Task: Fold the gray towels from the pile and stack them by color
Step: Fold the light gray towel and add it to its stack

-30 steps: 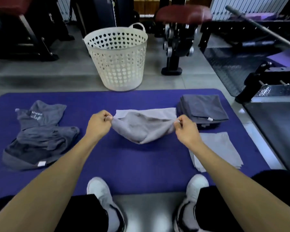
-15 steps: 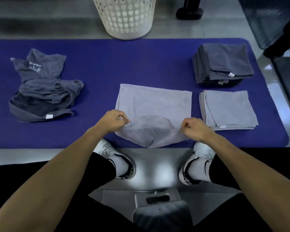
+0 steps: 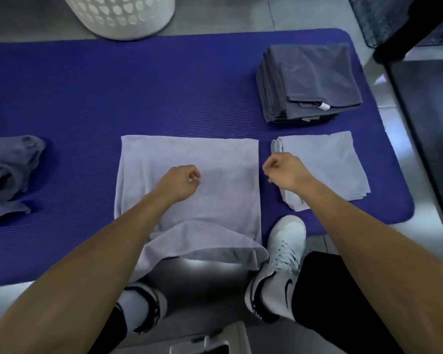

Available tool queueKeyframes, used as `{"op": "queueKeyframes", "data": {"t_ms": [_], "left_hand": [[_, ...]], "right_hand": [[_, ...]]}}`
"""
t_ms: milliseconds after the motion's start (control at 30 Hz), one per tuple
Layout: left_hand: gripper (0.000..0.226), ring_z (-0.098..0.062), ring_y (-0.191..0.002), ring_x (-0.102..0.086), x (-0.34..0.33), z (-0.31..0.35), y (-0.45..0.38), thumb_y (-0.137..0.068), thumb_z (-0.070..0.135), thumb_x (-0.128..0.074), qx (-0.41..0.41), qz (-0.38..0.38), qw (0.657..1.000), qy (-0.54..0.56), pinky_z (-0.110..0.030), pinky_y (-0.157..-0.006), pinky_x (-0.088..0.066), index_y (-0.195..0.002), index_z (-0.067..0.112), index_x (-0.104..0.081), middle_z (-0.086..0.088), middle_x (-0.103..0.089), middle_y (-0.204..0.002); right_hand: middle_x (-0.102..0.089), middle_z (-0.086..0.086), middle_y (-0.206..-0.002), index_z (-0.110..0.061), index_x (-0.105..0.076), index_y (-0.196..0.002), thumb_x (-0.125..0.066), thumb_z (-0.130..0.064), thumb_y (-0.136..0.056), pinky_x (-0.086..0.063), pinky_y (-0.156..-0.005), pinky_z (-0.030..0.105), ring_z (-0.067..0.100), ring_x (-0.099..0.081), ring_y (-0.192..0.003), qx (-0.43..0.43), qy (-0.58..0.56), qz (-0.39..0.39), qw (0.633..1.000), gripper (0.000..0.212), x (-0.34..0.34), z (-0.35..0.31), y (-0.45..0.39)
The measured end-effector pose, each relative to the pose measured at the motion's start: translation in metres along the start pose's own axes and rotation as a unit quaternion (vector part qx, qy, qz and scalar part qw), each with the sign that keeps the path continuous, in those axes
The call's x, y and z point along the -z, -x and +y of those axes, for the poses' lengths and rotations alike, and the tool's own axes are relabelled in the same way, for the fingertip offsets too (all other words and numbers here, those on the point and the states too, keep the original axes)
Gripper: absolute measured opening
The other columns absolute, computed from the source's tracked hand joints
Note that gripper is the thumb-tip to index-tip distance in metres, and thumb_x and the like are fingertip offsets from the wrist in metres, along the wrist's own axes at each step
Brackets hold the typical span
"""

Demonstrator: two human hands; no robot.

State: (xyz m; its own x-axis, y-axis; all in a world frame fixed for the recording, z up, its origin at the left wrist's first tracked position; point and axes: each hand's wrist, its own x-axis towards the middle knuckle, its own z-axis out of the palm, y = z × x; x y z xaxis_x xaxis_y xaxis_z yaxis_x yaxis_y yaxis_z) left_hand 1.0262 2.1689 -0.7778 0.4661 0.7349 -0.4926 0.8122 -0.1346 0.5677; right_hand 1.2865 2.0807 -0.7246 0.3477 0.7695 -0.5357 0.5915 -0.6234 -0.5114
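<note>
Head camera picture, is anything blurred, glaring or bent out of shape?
Head view: the white basket at the top is motion-smeared; glare patch on the floor below the light gray towel; wide-angle bending curves the purple mat edges and stretches the forearms.

lt gray towel (image 3: 189,159) flat, fists above

No legible text or numbers. One brand mark: black swoosh logo on side of white sneaker (image 3: 283,267), lower right of frame. White tag (image 3: 324,106) on dark gray towel stack (image 3: 310,80), upper right: blank, nothing readable.
</note>
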Motion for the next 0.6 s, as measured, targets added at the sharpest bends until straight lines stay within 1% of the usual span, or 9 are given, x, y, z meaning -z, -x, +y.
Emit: {"op": "queueKeyframes", "data": {"t_ms": [67, 133, 167, 200, 267, 367, 400, 500, 600], "left_hand": [[0.031, -0.022, -0.122, -0.054, -0.009, 0.004, -0.033, -0.094, 0.027, -0.061, -0.021, -0.017, 0.999, -0.042, -0.038, -0.102, -0.044, -0.125, 0.023, -0.062, -0.002, -0.057, -0.133], [0.057, -0.029, -0.145, -0.027, -0.016, 0.013, -0.062, -0.093, 0.029, -0.064, -0.036, -0.050, 0.990, -0.125, -0.045, -0.115, -0.031, -0.146, 0.027, -0.042, -0.008, -0.030, -0.157], [0.068, -0.031, -0.150, -0.012, -0.019, 0.017, -0.074, -0.093, 0.030, -0.065, -0.033, -0.064, 0.982, -0.173, -0.049, -0.118, -0.024, -0.152, 0.033, -0.031, -0.009, -0.013, -0.163], [0.076, -0.033, -0.151, -0.001, -0.022, 0.019, -0.084, -0.092, 0.030, -0.066, -0.026, -0.073, 0.974, -0.213, -0.052, -0.119, -0.019, -0.154, 0.037, -0.022, -0.009, 0.000, -0.165], [0.086, -0.034, -0.150, 0.011, -0.029, 0.017, -0.096, -0.092, 0.029, -0.067, -0.002, -0.091, 0.964, -0.251, -0.057, -0.118, -0.013, -0.155, 0.041, -0.009, -0.006, 0.017, -0.164], [0.088, -0.031, -0.149, 0.019, -0.038, 0.006, -0.097, -0.095, 0.029, -0.063, 0.007, -0.094, 0.965, -0.244, -0.059, -0.119, -0.008, -0.154, 0.043, 0.000, -0.001, 0.027, -0.161], [0.087, -0.030, -0.149, 0.019, -0.038, 0.003, -0.097, -0.095, 0.030, -0.062, 0.003, -0.092, 0.966, -0.240, -0.058, -0.120, -0.006, -0.154, 0.044, 0.000, 0.001, 0.028, -0.161], [0.088, -0.027, -0.149, 0.022, -0.038, 0.000, -0.096, -0.095, 0.031, -0.062, -0.003, -0.080, 0.968, -0.239, -0.055, -0.121, -0.003, -0.153, 0.046, 0.003, 0.003, 0.028, -0.161], [0.090, -0.025, -0.149, 0.024, -0.040, -0.001, -0.095, -0.094, 0.032, -0.064, -0.006, -0.069, 0.971, -0.227, -0.053, -0.121, -0.001, -0.153, 0.048, 0.003, 0.005, 0.028, -0.161]], "right_hand": [[-0.067, 0.006, -0.094, -0.010, -0.069, -0.098, -0.048, -0.010, -0.094, -0.048, -0.095, 0.029, 0.027, -0.064, -0.105, 0.004, 0.013, 0.005, 1.000, 0.021, -0.005, 0.002, -0.030], [-0.068, 0.014, -0.104, -0.004, -0.066, -0.108, -0.045, -0.005, -0.094, -0.035, -0.111, 0.032, 0.031, -0.055, -0.118, 0.014, 0.031, 0.009, 0.999, 0.024, -0.011, 0.002, -0.060], [-0.067, 0.016, -0.109, -0.002, -0.064, -0.113, -0.045, -0.002, -0.094, -0.028, -0.115, 0.032, 0.032, -0.053, -0.120, 0.018, 0.050, 0.007, 0.999, 0.027, -0.013, 0.001, -0.074], [-0.066, 0.016, -0.113, -0.002, -0.061, -0.117, -0.045, -0.001, -0.093, -0.026, -0.114, 0.031, 0.031, -0.052, -0.119, 0.023, 0.077, 0.007, 0.997, 0.029, -0.014, -0.001, -0.087], [-0.059, 0.014, -0.127, -0.004, -0.055, -0.127, -0.047, -0.003, -0.093, -0.033, -0.102, 0.032, 0.030, -0.051, -0.121, 0.045, 0.130, 0.000, 0.990, 0.035, -0.016, -0.005, -0.113], [-0.045, 0.010, -0.142, -0.010, -0.046, -0.140, -0.047, -0.009, -0.096, -0.039, -0.106, 0.043, 0.028, -0.042, -0.132, 0.073, 0.179, -0.046, 0.980, 0.044, -0.018, -0.010, -0.145], [-0.046, 0.010, -0.139, -0.010, -0.049, -0.137, -0.047, -0.011, -0.097, -0.043, -0.104, 0.045, 0.029, -0.045, -0.128, 0.078, 0.203, -0.068, 0.974, 0.040, -0.018, -0.010, -0.153], [-0.062, 0.009, -0.116, -0.008, -0.064, -0.113, -0.054, -0.012, -0.094, -0.054, -0.088, 0.040, 0.026, -0.060, -0.103, 0.070, 0.238, -0.104, 0.963, 0.021, -0.012, -0.008, -0.172], [-0.065, 0.009, -0.108, -0.007, -0.069, -0.102, -0.061, -0.013, -0.093, -0.058, -0.085, 0.040, 0.026, -0.065, -0.093, 0.054, 0.200, -0.057, 0.977, 0.013, -0.007, -0.005, -0.178]]}}
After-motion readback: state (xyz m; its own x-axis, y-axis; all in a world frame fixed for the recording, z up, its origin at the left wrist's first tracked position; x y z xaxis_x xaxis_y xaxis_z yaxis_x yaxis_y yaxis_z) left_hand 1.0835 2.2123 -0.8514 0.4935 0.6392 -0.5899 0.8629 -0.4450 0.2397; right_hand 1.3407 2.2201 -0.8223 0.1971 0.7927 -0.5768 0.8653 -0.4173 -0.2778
